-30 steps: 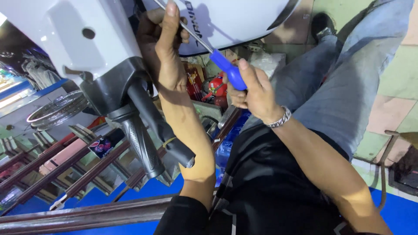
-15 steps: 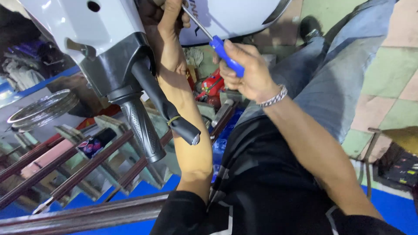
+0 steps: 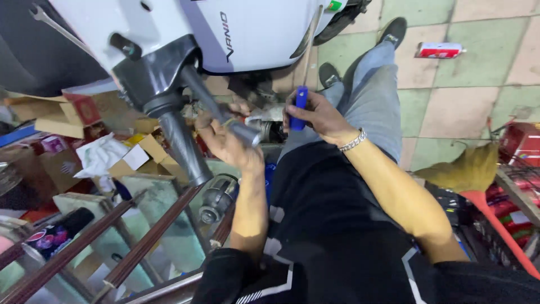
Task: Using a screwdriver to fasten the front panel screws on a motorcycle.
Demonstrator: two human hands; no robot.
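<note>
1. Landmark = white scooter body (image 3: 253, 31), top of view. All places given rel. to it.
2. R hand (image 3: 315, 112) just below the scooter body, fingers wrapped tight round the blue handle of a screwdriver (image 3: 301, 104). Shaft runs up from the handle to the body's lower edge, tip hidden near the panel.
3. Vs 0.5 s ago: the R hand has dropped lower and away from the body; the screwdriver now stands near upright, where before it slanted up-left into the panel.
4. L hand (image 3: 225, 141) below the body, left of the R hand, palm up, fingers curled loosely behind the grey brake lever (image 3: 225, 115). Can't tell if it grips the lever or only sits behind it.
5. Vs 0.5 s ago: the L hand was raised against the body's underside; now pulled down, well apart from it.
6. Dark handlebar grip (image 3: 180, 146) hangs down-left from the body, beside the L hand, not touching it as far as seen.
7. Metal bracelet (image 3: 353, 141) on R wrist.
8. View has shifted too: more floor shows. Red-white box (image 3: 439, 50) on tiles right of the body; black shoes (image 3: 394, 31) near its right edge.
9. Cardboard scraps (image 3: 135, 157) and clutter lie below-left of the body; brown rails (image 3: 146, 242) further down.
10. Broom (image 3: 478, 186) far lower right.
</note>
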